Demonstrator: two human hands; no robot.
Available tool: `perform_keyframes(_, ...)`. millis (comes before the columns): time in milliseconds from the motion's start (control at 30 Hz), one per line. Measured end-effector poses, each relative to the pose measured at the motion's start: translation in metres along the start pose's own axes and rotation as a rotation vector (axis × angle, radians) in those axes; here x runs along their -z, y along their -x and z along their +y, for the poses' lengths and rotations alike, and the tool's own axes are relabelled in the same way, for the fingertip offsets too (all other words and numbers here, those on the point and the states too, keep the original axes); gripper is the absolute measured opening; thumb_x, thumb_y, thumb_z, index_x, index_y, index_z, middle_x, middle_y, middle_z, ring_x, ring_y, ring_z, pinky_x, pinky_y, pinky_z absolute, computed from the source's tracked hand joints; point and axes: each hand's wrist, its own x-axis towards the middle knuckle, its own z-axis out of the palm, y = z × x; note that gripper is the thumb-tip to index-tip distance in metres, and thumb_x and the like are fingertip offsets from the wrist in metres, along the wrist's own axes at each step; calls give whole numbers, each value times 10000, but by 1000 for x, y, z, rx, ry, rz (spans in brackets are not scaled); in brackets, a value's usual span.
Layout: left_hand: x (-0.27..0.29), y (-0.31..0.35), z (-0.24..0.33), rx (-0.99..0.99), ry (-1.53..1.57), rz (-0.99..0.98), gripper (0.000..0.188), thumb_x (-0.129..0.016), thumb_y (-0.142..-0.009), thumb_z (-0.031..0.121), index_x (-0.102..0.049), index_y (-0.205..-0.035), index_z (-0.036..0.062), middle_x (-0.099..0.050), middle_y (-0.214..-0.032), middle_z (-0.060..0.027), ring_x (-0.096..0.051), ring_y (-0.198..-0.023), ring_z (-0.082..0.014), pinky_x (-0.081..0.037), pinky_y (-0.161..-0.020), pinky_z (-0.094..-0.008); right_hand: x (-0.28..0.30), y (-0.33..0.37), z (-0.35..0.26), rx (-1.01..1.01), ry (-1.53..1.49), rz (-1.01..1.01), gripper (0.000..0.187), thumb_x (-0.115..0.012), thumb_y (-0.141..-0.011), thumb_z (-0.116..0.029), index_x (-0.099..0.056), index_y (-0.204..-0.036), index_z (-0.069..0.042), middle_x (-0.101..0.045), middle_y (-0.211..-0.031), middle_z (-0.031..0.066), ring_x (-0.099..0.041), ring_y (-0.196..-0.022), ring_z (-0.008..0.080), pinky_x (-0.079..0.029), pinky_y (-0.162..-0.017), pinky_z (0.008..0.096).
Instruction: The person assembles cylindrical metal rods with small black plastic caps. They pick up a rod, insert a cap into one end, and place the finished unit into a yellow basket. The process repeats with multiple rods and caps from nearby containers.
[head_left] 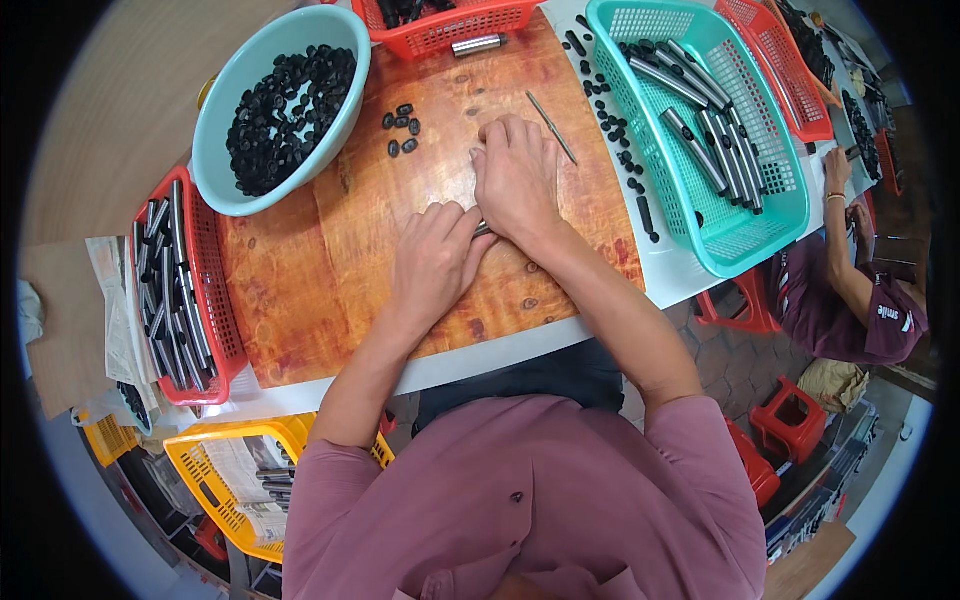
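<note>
Over the middle of the wooden board [300,300], my two hands are closed close together. A short length of a dark, shiny metal tube [483,229] shows between them; the rest of it is hidden by my fingers. My left hand [432,255] wraps its near end, knuckles up. Just beyond and to the right, my right hand [515,178] bends over the other part with fingers curled. Several small black plugs [402,122] lie on the board beyond my left hand. A thin metal rod [552,128] lies just right of my right hand.
A blue bowl of black plugs [350,85] stands far left. Metal tubes fill a red basket [232,350] at left and lie in a green basket [680,215] at right. Black parts [625,155] line the board's right side. A yellow crate [215,500] sits lower left; a co-worker [850,290] sits right.
</note>
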Motion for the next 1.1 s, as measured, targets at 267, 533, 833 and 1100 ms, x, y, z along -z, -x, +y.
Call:
perform_keyframes(267, 10, -6, 4, 9, -1, 15, 272, -798, -814, 164, -700, -1015, 9, -568, -820, -135, -594, -768, -327, -475, -698, -423, 0, -2, -1, -16, -24, 0, 289, -616, -923, -203, -592, -1134, -6, -565, -1147, 157, -501, -1105, 328, -354, -933, 457)
perform_keyframes(533, 0, 1, -1, -30, -17, 26, 286, -795, -808, 164, -692, -1028, 14, -561, -824, -119, -586, -769, -310, -465, -689, -410, -1, 4, 1, -43, -26, -24, 338, -611, -923, -186, -582, -1195, 12, -556, -1209, 161, -495, -1152, 330, -348, -970, 462)
perform_keyframes(833, 2, 1, 5, -43, -46, -19, 295, -788, -809, 169, -685, -1040, 17, -555, -821, -107, -568, -761, -286, -448, -679, -407, -2, 8, 4, -39, -23, -4, 300, -598, -916, -164, -581, -1158, 11, -562, -1228, 167, -496, -1164, 334, -351, -977, 454)
perform_keyframes(1100, 12, -4, -1, 219, 176, 55, 249, -727, -901, 158, -693, -1104, 19, -610, -879, -128, -612, -785, -269, -480, -703, -369, -12, -2, 21, -238, -631, 290, 265, -569, -1005, -282, -620, -1032, -23, -626, -1016, 155, -587, -1009, 334, -425, -919, 439)
